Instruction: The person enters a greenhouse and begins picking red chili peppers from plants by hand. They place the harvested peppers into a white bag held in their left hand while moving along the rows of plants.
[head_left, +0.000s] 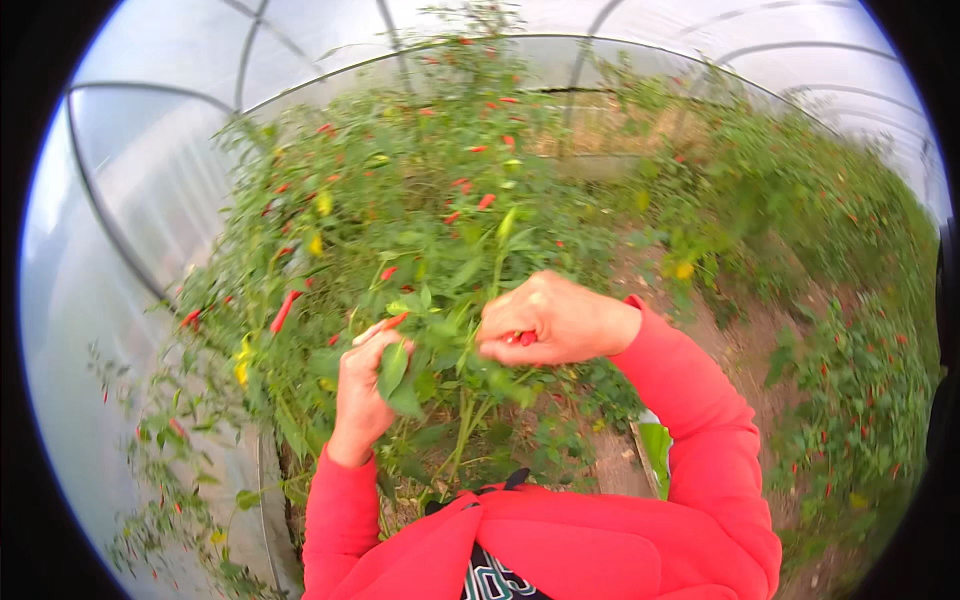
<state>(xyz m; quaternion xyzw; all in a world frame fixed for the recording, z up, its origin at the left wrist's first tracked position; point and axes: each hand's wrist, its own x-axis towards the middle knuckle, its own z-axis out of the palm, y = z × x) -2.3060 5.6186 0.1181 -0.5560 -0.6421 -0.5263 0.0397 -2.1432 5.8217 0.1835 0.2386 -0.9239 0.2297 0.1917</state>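
Leafy chili pepper plants (420, 225) with many red pods fill the area before me. My left hand (365, 382) is among the leaves, its fingers curled at an orange-red chili pepper (394, 322) by the fingertips; a green leaf (393, 369) hangs over its inner side. To the right, my right hand (551, 321) is curled around red chili peppers (525, 337), which show between its fingers, beside a green stem. A larger red chili pepper (285, 311) hangs up and to the left of my left hand.
Plastic greenhouse sheeting (150, 172) on curved hoops encloses the left and far sides. Another row of chili plants (855, 397) runs along the right, past a strip of bare soil (739, 360). A light green object (656, 454), partly hidden, lies beneath my right forearm.
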